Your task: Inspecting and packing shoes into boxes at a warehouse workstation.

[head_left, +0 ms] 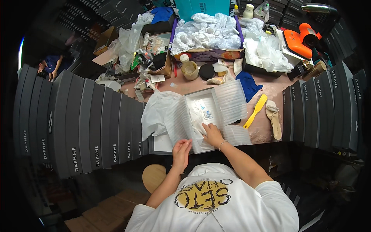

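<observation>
An open shoe box (213,101) with white inner walls lies in front of me. Small printed packets (208,114) rest inside it. My right hand (212,136) reaches into the near end, its fingertips closed on crumpled white paper (198,124). My left hand (181,151) is at the box's near left edge, fingers curled and pressed together; whatever they hold is hidden. Ribbed foam sheet (232,100) spreads over the box's right side, and white tissue paper (162,114) lies across the left. Beneath the tissue, a white panel (163,144) shows.
Dark grey shoe boxes stand in rows at left (91,123) and right (320,108). A yellow brush (256,111) and a sandal (274,120) lie at right. Behind are a blue cloth (249,86), a jar (189,70), a carton of crumpled paper (210,54) and an orange device (297,44).
</observation>
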### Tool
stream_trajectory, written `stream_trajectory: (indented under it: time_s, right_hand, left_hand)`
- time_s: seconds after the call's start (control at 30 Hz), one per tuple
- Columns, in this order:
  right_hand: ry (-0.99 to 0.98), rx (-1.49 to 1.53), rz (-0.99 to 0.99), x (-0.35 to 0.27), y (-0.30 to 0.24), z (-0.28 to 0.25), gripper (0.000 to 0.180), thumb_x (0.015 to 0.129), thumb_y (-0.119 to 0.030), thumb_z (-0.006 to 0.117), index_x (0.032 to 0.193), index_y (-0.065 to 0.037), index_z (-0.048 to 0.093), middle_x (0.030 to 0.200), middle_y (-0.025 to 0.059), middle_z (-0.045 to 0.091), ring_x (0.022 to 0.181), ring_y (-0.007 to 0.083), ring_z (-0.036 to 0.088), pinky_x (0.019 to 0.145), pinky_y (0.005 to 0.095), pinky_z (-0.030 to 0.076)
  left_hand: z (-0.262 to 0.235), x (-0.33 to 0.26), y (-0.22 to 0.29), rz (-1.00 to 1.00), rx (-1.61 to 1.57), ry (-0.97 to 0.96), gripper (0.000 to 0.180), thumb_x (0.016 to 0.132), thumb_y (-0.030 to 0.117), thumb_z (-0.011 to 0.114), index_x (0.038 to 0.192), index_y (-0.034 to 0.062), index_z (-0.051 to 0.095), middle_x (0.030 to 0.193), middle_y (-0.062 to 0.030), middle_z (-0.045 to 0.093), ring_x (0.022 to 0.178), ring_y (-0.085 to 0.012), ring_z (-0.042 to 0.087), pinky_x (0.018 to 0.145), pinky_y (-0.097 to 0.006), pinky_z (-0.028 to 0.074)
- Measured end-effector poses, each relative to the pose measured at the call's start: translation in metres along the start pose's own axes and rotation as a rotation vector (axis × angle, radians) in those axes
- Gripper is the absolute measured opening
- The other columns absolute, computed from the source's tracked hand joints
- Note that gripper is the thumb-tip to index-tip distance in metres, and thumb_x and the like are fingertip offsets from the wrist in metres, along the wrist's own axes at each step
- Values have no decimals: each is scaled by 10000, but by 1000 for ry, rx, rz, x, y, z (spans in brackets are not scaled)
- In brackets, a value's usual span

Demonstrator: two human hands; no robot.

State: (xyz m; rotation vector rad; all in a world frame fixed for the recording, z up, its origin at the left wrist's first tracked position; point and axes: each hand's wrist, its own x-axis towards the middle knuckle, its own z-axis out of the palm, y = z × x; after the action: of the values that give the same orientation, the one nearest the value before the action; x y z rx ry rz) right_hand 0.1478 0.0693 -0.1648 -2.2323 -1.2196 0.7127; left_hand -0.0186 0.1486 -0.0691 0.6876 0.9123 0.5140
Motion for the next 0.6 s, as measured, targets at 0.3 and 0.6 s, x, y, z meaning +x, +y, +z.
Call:
stream_trajectory:
  time_s: [0.3, 0.6]
  right_hand:
    - [-19, -8, -9, 2, -15, -5, 611, 770, -272, 696, 1323, -175, 453, 1135, 148, 513, 1034, 351, 519, 826, 493, 463]
    - [-19, 10, 12, 2, -14, -12, 605, 754, -233, 698, 1306, -141, 468, 1119, 138, 521, 1042, 333, 510, 837, 478, 452]
  left_hand:
    - [-96, 35, -74, -573, -274, 204, 323, 873, 329, 657, 1016, 48, 586, 993, -77, 572, 913, -235, 559, 826, -409, 472]
    - [-80, 24, -60, -886, -395, 268, 608, 818, 399, 711, 1209, 31, 426, 1005, -137, 494, 923, -266, 524, 828, -411, 472]
